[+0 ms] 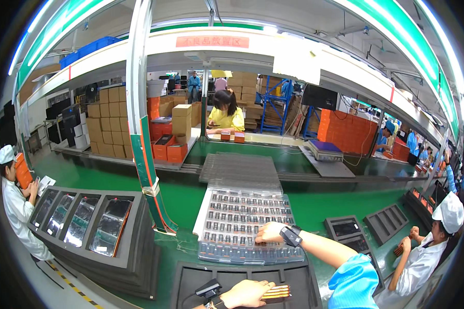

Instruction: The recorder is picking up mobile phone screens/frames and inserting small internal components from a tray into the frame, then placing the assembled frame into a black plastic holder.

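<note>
- Fingers of the left hand (245,294) are partly closed over one end of a few slim orange-edged pieces (277,292); from my post I read that as a hold, with the free ends pointing right.
- The right hand (270,233) is bent down, fingers curled, at the right part of a clear tray (205,251) — I cannot tell whether it has hold of anything.
- Under and around it I see small dark pieces (227,239) standing in rows across that tray.
- Below the left hand, nearest to me, is a black foam tray (184,278) with compartments; the slim pieces are over it.
- I have a dark wrist device (291,236) on the right arm and a blue sleeve (353,280) behind it.
- Just beyond the clear tray, a pile of grey see-through trays (239,170) reaches to the far side of the green worktop (171,255).
- To the left I see stacked foam trays (139,265), the top one carrying flat dark panels (108,229) — film-wrapped and shiny.
- Near right, a person in white (412,262) works beside another compartmented tray (385,224).
- Far off, I make out a person in yellow (227,117), a scale (325,149) and orange boxes (345,132).
</note>
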Demonstrator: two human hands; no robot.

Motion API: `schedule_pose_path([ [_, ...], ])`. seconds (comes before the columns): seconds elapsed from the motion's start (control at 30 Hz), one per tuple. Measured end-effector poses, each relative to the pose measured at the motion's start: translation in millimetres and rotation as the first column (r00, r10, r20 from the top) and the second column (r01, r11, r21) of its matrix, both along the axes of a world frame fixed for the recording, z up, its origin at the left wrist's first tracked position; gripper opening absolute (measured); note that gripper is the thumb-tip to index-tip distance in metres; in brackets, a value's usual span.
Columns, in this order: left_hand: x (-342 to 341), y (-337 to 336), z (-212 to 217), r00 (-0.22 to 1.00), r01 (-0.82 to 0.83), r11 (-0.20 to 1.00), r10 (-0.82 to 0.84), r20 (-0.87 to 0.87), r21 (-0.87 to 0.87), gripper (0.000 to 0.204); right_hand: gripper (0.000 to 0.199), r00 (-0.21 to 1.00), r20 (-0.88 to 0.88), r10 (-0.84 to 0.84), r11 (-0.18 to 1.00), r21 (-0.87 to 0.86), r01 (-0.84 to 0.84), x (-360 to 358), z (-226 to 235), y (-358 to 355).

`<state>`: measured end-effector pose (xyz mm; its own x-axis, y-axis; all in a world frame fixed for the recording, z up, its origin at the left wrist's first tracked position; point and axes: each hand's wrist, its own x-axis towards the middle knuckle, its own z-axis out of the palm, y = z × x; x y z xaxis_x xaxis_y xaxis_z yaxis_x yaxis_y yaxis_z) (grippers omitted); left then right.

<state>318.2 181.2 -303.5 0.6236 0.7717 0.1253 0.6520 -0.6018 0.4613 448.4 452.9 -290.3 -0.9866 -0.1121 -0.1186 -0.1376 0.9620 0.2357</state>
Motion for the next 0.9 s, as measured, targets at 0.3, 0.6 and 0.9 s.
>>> schedule_pose_path([
  [0.3, -2, 12, -12, 0.993, 0.065, 0.989, -0.077, -0.088, -0.132, 0.074, 0.015, 0.998, -0.037, 0.044, 0.999, -0.01, -0.044, 7, 1, 4],
  [0.6, -2, 12, -17, 0.993, 0.082, 0.991, -0.09, -0.07, -0.109, 0.074, 0.012, 0.998, -0.018, 0.059, 0.998, 0.029, -0.058, 4, -1, 7],
  [0.9, -3, 11, -11, 0.994, 0.072, 0.992, -0.081, -0.078, -0.108, 0.073, 0.016, 0.999, -0.007, 0.045, 0.998, 0.048, -0.044, -9, 8, -2],
])
